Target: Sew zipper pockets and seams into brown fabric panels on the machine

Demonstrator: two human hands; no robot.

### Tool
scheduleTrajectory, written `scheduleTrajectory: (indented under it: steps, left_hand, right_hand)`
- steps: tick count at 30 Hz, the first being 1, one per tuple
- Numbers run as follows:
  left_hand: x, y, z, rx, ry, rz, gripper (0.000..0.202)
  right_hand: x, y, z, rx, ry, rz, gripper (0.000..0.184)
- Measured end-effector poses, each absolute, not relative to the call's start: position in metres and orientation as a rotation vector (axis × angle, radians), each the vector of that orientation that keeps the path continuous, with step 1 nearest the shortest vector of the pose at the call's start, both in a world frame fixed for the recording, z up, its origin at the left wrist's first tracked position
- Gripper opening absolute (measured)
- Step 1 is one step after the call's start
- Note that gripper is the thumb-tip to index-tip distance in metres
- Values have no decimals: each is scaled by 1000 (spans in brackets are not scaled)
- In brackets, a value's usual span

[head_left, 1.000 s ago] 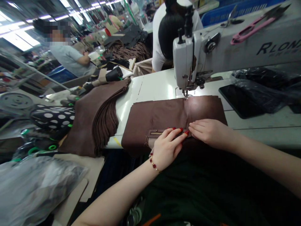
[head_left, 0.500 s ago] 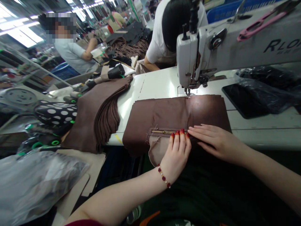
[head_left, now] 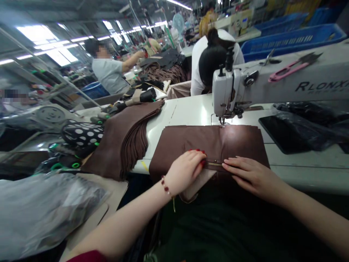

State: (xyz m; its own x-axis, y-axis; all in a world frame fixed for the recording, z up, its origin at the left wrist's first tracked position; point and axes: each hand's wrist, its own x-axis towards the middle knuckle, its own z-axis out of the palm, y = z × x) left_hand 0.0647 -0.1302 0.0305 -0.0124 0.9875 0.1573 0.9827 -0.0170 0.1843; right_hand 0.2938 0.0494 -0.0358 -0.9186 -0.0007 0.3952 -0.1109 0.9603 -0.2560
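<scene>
A brown fabric panel (head_left: 191,140) lies on the white sewing table (head_left: 188,109), its far edge under the needle of the sewing machine (head_left: 226,94). A brass zipper (head_left: 214,164) runs along the panel's near edge over a beige lining (head_left: 195,187). My left hand (head_left: 185,169) rests on the panel with fingers curled and tips pressed at the zipper's left part. My right hand (head_left: 252,176) lies flat with fingers stretched out, touching the zipper's right end.
A stack of brown fabric pieces (head_left: 125,138) lies left of the panel. A black tablet (head_left: 283,133) and black plastic bag (head_left: 313,123) sit at right. Pink snips (head_left: 289,69) rest on the machine arm. Two other people (head_left: 209,62) work at tables behind.
My left hand has slid left along the zipper and curled its fingers. The view has tilted up. The right hand has stayed at the zipper's right end.
</scene>
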Motion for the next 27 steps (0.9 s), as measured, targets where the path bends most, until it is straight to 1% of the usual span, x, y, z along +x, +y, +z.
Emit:
scheduleTrajectory:
  steps: [2, 3, 5, 7, 10, 18, 22, 27]
  left_hand:
    - [21, -114, 39, 2168, 2179, 350, 33]
    - [-1, -105, 39, 2159, 2127, 324, 38]
    - [-41, -89, 35, 2159, 1967, 253, 56]
    - [-69, -79, 26, 2139, 1902, 143, 76]
    - [-89, -76, 16, 2120, 1879, 33, 93]
    - [-97, -77, 18, 2137, 1878, -19, 111]
    - [-100, -70, 22, 2146, 1882, -26, 114]
    - [-102, -66, 25, 2100, 1815, -175, 128]
  right_hand:
    - [294, 50, -37, 80, -2713, 383, 54]
    - [294, 50, -37, 78, -2713, 381, 54]
    - [294, 50, -38, 75, -2717, 365, 55]
    - [295, 50, -38, 73, -2730, 332, 55]
    - [296, 49, -39, 71, -2747, 277, 57]
    - [297, 49, -43, 54, -2763, 157, 61]
    - [298, 50, -44, 74, -2776, 95, 60]
    - [297, 51, -44, 95, -2790, 94, 60]
